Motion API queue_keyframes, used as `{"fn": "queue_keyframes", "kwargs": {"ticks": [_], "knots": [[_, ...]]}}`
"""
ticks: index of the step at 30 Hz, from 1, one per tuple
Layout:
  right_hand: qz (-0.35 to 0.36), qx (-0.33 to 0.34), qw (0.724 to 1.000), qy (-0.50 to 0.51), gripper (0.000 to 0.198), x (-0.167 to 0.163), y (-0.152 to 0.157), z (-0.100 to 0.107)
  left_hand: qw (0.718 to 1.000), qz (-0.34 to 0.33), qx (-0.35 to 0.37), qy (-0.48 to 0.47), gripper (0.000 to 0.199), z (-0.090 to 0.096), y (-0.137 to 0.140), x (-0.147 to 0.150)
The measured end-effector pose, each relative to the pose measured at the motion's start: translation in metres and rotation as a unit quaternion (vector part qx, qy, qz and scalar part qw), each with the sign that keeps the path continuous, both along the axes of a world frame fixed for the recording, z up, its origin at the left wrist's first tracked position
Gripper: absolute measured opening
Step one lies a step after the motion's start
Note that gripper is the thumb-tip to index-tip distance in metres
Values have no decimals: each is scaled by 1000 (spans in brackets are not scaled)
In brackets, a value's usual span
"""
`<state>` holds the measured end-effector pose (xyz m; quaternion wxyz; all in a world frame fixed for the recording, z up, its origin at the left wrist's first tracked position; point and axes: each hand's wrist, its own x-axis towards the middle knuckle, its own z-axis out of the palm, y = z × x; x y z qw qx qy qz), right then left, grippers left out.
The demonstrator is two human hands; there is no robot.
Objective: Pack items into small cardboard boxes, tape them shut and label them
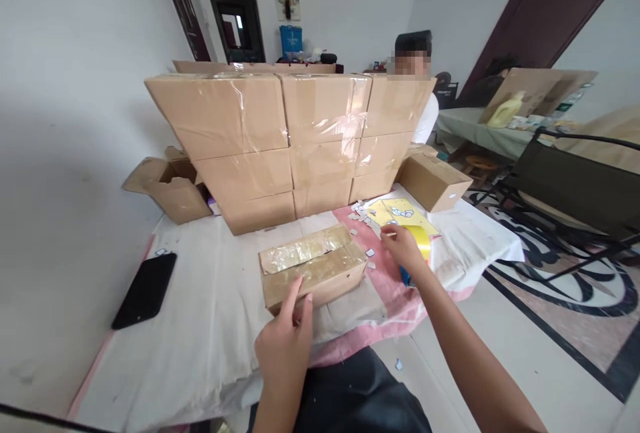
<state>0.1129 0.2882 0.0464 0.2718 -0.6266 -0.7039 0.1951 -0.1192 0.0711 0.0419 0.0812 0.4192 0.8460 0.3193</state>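
A small cardboard box [320, 279] with shiny clear tape over its top seam lies on the cloth-covered table in front of me. My left hand [285, 333] rests against its near side, index finger stretched onto the top and fingers apart. To the right of the box, my right hand [404, 249] is closed in a pinch, with a small pale bit at its fingertips that is too small to name. Beside and partly behind that hand is a bright yellow roll [419, 238], with a blue part [406, 276] below it. Small pale scraps [363, 216] lie just beyond.
Taped cardboard boxes [320, 136] form a stacked wall at the table's back. An open carton [175, 186] stands left, a closed one [435, 179] right. A black phone [146, 289] lies at left, yellow printed sheets [420, 216] at right. Another person [426, 116] is behind the stack.
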Motion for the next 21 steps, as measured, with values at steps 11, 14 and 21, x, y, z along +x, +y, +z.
{"fn": "queue_keyframes", "kwargs": {"ticks": [11,14,21], "knots": [[14,-49,993,-107,10,-26,-14,-49,999,28,5,18,45,-3,-5,-10],[36,-40,996,-74,12,-22,-14,-50,1000,28,5,10,44,-2,-7,-14],[82,-19,996,-15,25,-19,-23,-45,999,4,32,-22,46,-1,-14,-36]]}}
